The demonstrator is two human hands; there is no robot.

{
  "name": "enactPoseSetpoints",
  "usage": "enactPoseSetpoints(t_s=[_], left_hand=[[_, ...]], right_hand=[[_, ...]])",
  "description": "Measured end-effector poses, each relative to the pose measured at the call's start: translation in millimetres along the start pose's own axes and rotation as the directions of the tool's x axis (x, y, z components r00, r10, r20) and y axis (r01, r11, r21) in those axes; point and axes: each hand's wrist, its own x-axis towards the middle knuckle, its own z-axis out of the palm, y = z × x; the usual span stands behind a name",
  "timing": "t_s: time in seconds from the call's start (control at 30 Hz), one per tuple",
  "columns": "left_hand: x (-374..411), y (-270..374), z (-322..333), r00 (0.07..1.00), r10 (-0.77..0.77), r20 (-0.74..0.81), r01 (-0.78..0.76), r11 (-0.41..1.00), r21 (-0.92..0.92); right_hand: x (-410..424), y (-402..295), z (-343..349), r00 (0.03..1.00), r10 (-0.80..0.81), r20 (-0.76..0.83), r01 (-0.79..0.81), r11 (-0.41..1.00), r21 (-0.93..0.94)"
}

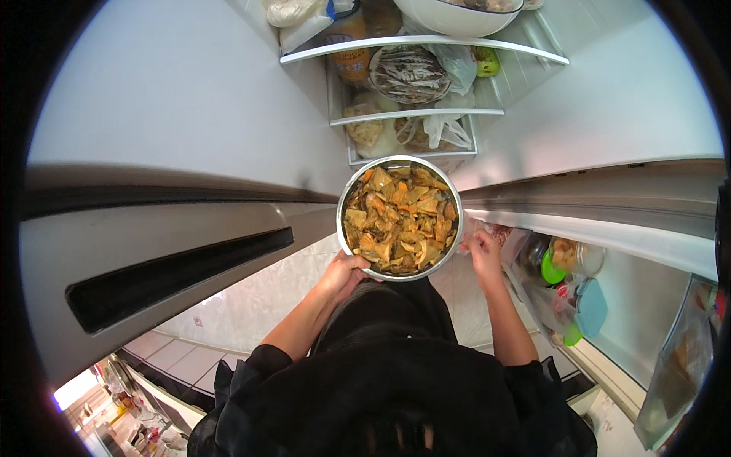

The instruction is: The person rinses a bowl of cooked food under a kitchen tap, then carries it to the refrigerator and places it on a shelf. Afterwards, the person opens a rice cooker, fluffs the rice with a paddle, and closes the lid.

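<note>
A round metal bowl [341, 228] is held level in front of my body. Brown and orange cut pieces of food [400, 220] fill it, lying in dark liquid. My left hand [344, 272] grips the bowl's lower left rim, thumb on top and fingers underneath. Just off the bowl's right side, my right hand [482, 248] has its fingers curled together. It pinches what looks like thin clear plastic [470, 225] beside the rim; how far this plastic reaches is unclear.
Ahead is an open refrigerator with bagged food on its lower shelf [417, 113] and a film-covered dish [410, 74] above. A white bowl [462, 16] stands higher. The left door [171, 268] and right door, with jars [565, 254] in its bins, flank me.
</note>
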Motion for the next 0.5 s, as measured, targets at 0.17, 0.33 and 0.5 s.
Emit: enactPoseSetpoints(t_s=[0.17, 0.33, 0.5], left_hand=[[5, -9, -9, 1.0, -0.024, 0.005, 0.024, 1.0, 0.002], [18, -27, -15, 0.993, 0.067, 0.098, -0.066, 0.998, -0.008], [29, -35, -18, 0.978, 0.095, 0.185, -0.086, 0.995, -0.054]], right_hand=[[-79, -8, -3, 0.994, 0.105, 0.04, -0.104, 0.994, -0.03], [-164, 4, 9, 0.992, 0.127, 0.001, -0.126, 0.99, 0.055], [-241, 3, 18, 0.994, 0.107, 0.012, -0.107, 0.994, 0.025]])
